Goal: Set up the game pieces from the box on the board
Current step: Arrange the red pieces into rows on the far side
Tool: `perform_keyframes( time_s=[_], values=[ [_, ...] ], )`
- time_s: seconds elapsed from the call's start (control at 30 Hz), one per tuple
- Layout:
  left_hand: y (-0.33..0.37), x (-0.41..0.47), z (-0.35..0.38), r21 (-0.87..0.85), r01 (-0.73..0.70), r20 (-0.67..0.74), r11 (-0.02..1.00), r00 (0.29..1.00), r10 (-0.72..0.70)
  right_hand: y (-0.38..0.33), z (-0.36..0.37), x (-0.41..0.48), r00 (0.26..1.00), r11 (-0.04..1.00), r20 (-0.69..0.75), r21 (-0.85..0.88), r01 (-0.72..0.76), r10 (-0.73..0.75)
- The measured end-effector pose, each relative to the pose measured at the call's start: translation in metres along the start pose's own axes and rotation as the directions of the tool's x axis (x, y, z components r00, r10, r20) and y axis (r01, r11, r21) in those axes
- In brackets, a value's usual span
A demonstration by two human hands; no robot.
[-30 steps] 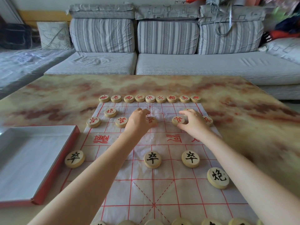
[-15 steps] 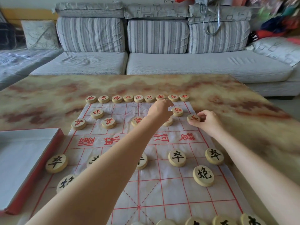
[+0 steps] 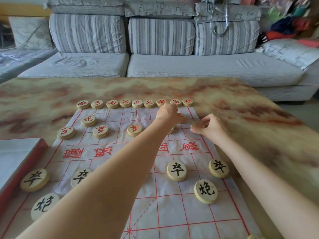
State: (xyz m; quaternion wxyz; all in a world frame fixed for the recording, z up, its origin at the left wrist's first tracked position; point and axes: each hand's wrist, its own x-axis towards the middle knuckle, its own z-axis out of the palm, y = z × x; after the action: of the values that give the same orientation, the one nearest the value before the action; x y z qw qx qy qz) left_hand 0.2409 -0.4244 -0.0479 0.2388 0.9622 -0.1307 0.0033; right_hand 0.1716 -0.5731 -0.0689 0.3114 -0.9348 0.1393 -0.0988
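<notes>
Wooden pieces stand on the cloth board — red far, black near. The right hand pinches one disc at the board's right edge. The left hand curls over a red-lettered piece just beside it — whether it grips, I cannot tell.

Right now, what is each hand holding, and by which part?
Right hand pinches a wooden game piece by its rim. Left hand: fingers hidden, cannot tell.
</notes>
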Motion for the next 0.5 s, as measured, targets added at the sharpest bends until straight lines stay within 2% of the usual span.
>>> perform_keyframes(
  time_s=[0.23, 0.4, 0.5],
  values=[
    [0.0049, 0.0024, 0.0042, 0.0, 0.034, -0.019, 0.999, 0.999, -0.034, 0.0066, -0.0024, 0.0052, 0.997, 0.995, 0.067, 0.092, 0.029, -0.035],
    [0.004, 0.0047, 0.0027, -0.208, -0.022, 0.096, 0.978, 0.994, 0.042, 0.0056, -0.0064, 0.0046, 0.985, 0.989, 0.153, 0.129, 0.066, -0.086],
    [0.0005, 0.003, -0.0007, -0.255, -0.077, 0.104, 0.964, 0.989, 0.107, 0.006, -0.0086, 0.0019, 0.983, 0.981, 0.163, 0.183, 0.059, -0.089]
  ],
)
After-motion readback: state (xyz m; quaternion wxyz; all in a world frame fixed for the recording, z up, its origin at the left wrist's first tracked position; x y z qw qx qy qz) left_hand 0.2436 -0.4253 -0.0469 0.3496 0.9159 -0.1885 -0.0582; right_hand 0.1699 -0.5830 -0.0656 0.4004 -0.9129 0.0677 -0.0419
